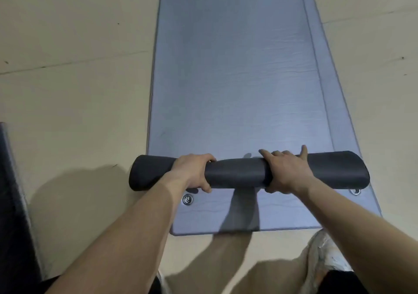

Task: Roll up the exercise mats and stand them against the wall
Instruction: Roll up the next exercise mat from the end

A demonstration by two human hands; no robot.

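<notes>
Roll: the dark rolled end (237, 172) lies across the flat grey mat (237, 79) on the floor (79, 101).
Fingers: left hand (192, 171) and right hand (287, 172) both clasp the rolled end.
Risk: uneven pushing may skew it, and a slack grip may loosen the coil.

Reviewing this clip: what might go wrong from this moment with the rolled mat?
1. The dark roll sticks out past the left edge of the flat grey mat, so it may be skewed and could end up uneven.
2. The left hand and right hand both grip near the middle, so the roll's free ends could loosen.
</notes>
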